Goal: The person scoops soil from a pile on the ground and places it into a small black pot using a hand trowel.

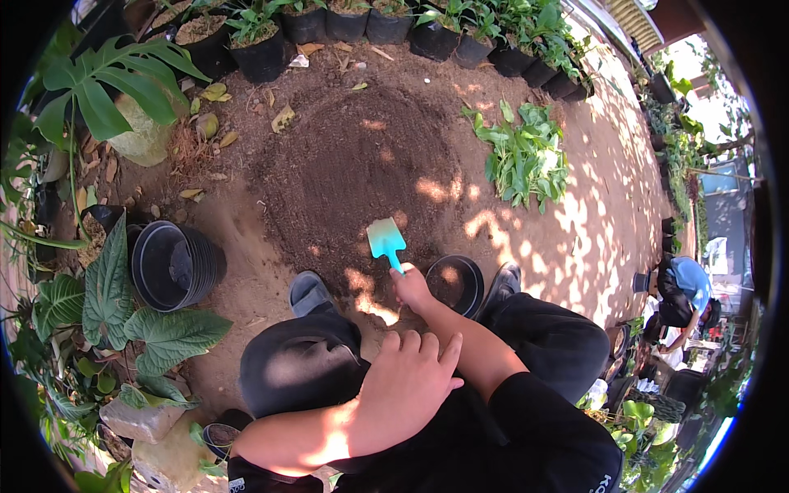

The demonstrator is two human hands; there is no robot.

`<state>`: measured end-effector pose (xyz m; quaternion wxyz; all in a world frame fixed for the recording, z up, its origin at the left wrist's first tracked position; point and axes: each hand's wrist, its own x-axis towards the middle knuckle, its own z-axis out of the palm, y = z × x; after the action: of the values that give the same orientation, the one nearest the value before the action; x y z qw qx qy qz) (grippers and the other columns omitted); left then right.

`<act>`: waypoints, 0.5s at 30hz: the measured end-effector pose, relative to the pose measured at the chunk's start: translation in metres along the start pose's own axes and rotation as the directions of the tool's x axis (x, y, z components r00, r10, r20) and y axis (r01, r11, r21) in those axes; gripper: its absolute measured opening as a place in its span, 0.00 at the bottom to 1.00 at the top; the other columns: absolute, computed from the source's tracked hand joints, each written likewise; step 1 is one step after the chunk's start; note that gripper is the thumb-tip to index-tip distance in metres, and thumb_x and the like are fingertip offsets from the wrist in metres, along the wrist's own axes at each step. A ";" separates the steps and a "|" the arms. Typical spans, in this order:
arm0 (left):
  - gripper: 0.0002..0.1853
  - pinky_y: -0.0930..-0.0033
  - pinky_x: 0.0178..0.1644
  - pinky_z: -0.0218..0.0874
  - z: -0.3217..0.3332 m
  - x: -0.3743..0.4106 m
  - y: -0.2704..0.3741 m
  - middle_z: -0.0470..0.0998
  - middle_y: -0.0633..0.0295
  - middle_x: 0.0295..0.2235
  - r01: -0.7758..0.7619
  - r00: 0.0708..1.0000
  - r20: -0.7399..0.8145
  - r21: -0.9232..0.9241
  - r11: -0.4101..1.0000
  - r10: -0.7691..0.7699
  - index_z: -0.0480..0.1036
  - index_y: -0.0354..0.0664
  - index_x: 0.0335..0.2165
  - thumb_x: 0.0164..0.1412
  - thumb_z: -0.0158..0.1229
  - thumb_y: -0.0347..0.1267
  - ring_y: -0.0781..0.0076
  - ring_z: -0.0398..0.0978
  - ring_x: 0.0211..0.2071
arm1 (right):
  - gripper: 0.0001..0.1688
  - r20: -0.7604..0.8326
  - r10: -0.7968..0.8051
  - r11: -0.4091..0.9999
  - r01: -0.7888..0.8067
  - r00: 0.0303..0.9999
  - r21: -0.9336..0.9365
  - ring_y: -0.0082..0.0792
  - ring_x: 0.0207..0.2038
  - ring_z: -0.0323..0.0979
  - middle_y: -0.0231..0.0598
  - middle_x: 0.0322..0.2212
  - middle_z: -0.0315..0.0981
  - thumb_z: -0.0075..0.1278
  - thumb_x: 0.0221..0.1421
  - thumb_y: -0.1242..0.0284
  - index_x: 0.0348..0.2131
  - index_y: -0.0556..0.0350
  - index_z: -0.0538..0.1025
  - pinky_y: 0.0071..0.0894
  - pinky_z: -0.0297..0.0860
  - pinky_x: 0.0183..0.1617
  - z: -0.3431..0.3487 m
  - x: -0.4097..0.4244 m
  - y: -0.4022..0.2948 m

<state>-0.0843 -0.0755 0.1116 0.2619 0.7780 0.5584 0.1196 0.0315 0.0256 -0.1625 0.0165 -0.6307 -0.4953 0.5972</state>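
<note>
My right hand (411, 287) is closed around the handle of a turquoise hand trowel (386, 238), whose soil-dusted blade lies over a spread of dark soil (357, 166). Just right of that hand stands a round black plastic pot (455, 285) with soil inside, between my feet. My left hand (407, 382) holds nothing; its fingers are spread a little and it lies across near my right forearm. A pile of cut green leafy plants (524, 154) rests on the ground beyond, to the right of the dark soil.
A stack of black pots (175, 265) lies tipped at the left, beside large-leaved plants (108, 296). Black bags with potted plants (259, 58) line the far edge. Rocks (145, 419) and a small pot (222, 434) are at lower left. Another person (687, 289) bends over at far right.
</note>
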 end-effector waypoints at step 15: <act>0.26 0.62 0.41 0.52 0.011 0.011 -0.002 0.70 0.60 0.28 0.121 0.992 -0.044 0.023 0.992 -0.120 0.64 0.39 0.44 0.50 0.48 0.46 0.67 0.67 0.32 | 0.18 -0.140 -0.054 0.994 0.040 0.989 -0.101 0.29 0.10 0.64 0.37 0.12 0.65 0.44 0.51 0.63 0.30 0.63 0.68 0.29 0.59 0.12 -0.016 0.040 -0.062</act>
<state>-0.0769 -0.0677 0.0996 0.2467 0.7433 0.6114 0.1129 -0.0021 0.0917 -0.1494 0.0349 -0.6599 -0.5363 0.5250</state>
